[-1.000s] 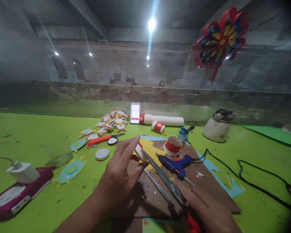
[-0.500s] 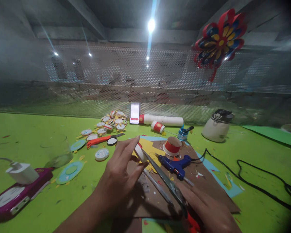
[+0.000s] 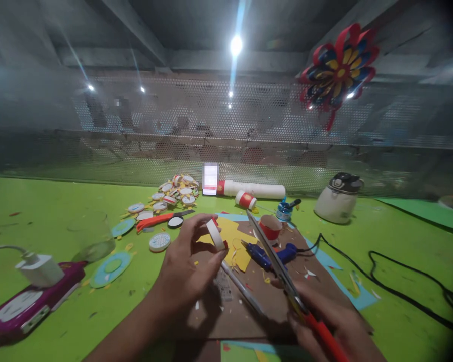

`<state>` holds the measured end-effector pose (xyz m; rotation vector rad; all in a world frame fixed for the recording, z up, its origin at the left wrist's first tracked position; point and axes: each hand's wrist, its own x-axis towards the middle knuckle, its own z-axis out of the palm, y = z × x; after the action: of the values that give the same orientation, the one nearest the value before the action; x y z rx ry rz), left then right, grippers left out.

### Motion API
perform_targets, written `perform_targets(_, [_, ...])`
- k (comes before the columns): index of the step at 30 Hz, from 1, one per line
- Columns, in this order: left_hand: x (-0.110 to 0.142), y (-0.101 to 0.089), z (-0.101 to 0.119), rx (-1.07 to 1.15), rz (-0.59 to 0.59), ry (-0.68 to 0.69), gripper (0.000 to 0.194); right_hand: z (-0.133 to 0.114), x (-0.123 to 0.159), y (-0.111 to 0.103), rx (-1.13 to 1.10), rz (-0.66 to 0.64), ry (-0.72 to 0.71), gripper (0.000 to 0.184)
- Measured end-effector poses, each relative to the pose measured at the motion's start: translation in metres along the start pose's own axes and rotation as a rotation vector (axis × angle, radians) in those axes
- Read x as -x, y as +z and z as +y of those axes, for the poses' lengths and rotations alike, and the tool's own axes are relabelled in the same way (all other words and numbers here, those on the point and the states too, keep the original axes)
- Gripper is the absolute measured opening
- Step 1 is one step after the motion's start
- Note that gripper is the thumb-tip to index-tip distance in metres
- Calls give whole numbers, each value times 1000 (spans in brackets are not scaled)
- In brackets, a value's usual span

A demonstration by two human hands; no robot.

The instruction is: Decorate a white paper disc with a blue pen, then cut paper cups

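My left hand pinches a short white-and-red paper cup piece between thumb and fingers, above the brown cardboard. My right hand grips a pair of scissors by its red handle. The blades look closed and point up and away, apart from the cup piece. Behind them lies a blue glue gun, partly covered by the blades. A red cut cup stands just beyond it. Below my left thumb lies a silver pen-like stick, next to yellow paper.
Left of my hand are a round white disc, an orange cutter, a glass and a purple power strip. A heap of small discs, a phone and stacked cups sit behind. A black cord runs right.
The scissors have come away from the cup piece, moving right and tilting more upright. My right hand has turned, showing more of the red handle. The left hand still holds the cup piece.
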<state>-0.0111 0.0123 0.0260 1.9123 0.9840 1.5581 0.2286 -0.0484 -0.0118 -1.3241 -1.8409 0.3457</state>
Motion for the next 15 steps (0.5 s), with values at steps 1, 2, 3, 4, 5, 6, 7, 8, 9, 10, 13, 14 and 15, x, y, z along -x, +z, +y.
perform_targets(1, [-1, 0, 0, 1, -15, -1, 45, -1, -2, -3, -10, -54, 4, 34])
perform_targets(2, [-1, -1, 0, -2, -17, -6, 45, -2, -5, -7, -28, -102, 3, 34])
perform_targets(3, [-2, -1, 0, -7, -12, -10, 46, -3, -7, -11, -54, -146, -3, 35])
perform_targets(4, [-2, -1, 0, -8, -3, -10, 47, -5, -9, -14, -81, -162, 2, 35])
perform_targets(5, [-3, -1, 0, -5, 1, -14, 47, -7, -10, -16, -109, -163, 9, 35])
perform_targets(6, [-3, -1, 0, 6, 0, -20, 46, -9, -11, -17, -136, -144, 22, 35])
perform_targets(7, [-3, -1, 1, 27, -6, -27, 46, -12, -11, -18, -161, -117, 34, 35])
perform_targets(8, [-2, -1, 1, 57, -17, -38, 45, -14, -11, -17, -185, -91, 46, 36])
perform_targets(9, [-2, -1, 2, 95, -30, -54, 45, -17, -10, -16, -206, -65, 61, 36])
perform_targets(10, [-3, -1, 3, 138, -34, -75, 45, -19, -9, -15, -224, -42, 78, 36])
perform_targets(13, [-4, 0, 4, 294, -28, -175, 51, -23, -10, -12, -274, -57, 138, 32])
perform_targets(14, [-5, 0, 4, 349, -27, -213, 53, -23, -10, -12, -286, -86, 158, 31])
perform_targets(15, [-6, 0, 4, 398, -29, -247, 55, -24, -11, -11, -297, -118, 171, 30])
